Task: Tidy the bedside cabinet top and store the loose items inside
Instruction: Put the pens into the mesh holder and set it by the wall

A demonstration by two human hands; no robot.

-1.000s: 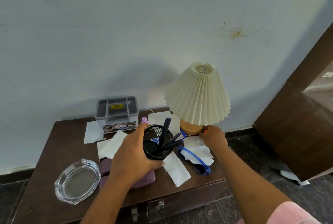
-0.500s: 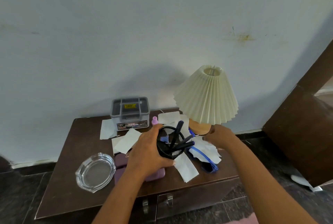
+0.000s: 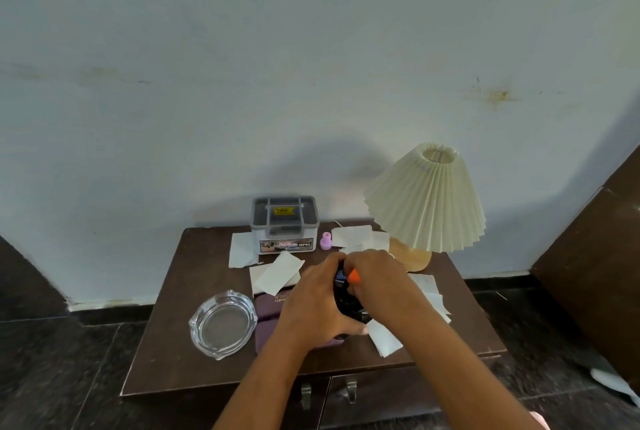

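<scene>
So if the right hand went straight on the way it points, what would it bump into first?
Most likely the black pen holder, which the left hand grips. The right hand, pinching an orange item, sits at its rim, though depth is hard to judge.

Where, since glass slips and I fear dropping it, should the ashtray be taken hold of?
Pinch the ashtray by its thick rim at the near-left edge, thumb inside and fingers outside, coming from above on the left. It lies flat, mouth up, and that side is free; a purple case lies close at its right.
</scene>
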